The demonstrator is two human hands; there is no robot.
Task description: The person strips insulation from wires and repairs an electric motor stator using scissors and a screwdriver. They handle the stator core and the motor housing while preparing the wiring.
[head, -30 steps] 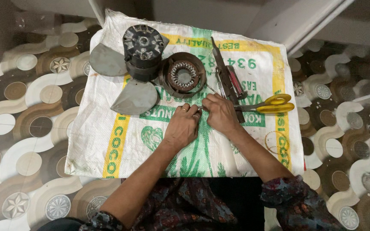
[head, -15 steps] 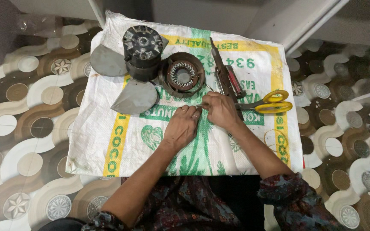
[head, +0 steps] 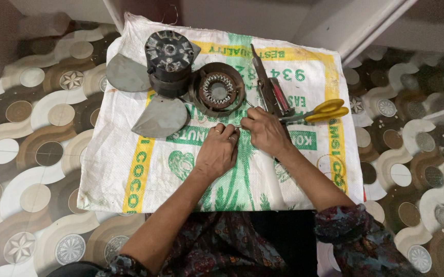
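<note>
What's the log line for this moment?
left hand: pinching thin wire | right hand: pinching same wire | stator ring: ahead on sack | scissors: right

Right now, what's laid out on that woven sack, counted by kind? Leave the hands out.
Fan motor with grey blades: 1
Round motor stator ring: 1
Yellow-handled scissors: 1
Long hand tools beside the scissors: 2, as far as I can tell
Total: 5, all on the sack
</note>
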